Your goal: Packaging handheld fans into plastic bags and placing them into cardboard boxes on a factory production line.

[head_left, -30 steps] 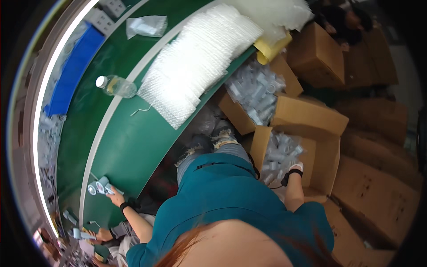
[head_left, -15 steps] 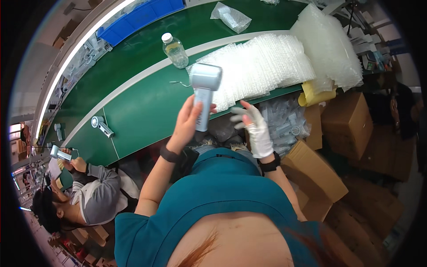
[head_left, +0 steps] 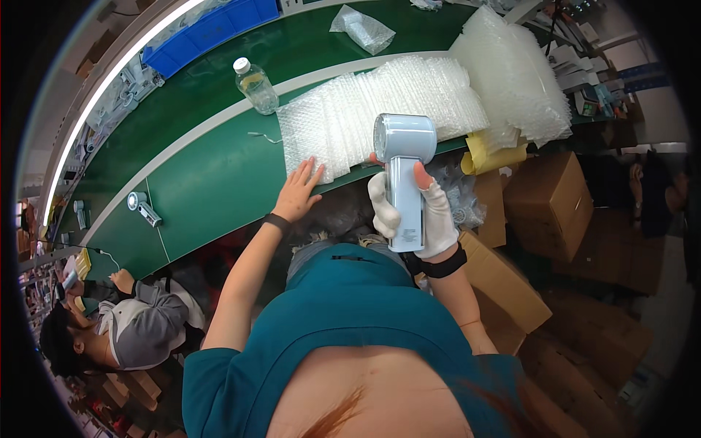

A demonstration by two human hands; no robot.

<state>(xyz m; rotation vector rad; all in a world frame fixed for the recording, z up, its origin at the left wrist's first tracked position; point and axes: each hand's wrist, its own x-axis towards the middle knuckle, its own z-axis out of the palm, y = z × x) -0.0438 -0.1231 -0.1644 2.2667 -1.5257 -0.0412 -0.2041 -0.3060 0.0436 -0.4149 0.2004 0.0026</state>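
A pale blue handheld fan [head_left: 406, 182] with a round head and straight handle stands upright in my right hand [head_left: 436, 223]. That hand wears a white glove that leaves some fingertips bare, and its fingers wrap the handle from both sides. My left hand [head_left: 298, 191], bare, lies with fingers spread on the near left end of a row of overlapping bubble-wrap bags [head_left: 380, 109]. The bags lie along the front of the green workbench [head_left: 212, 179].
A clear bottle with a white cap [head_left: 257, 87] stands behind the bags. Another fan [head_left: 144, 209] lies on the bench at left, near a seated co-worker [head_left: 146, 321]. Bubble-wrap bags are piled [head_left: 511, 80] at right, above cardboard boxes [head_left: 548, 204]. A blue bin [head_left: 212, 36] sits at the back.
The fan has passed from my left hand to my right hand and moved rightward. My left hand has come down onto the bubble-wrap bags. The co-worker's hands have shifted.
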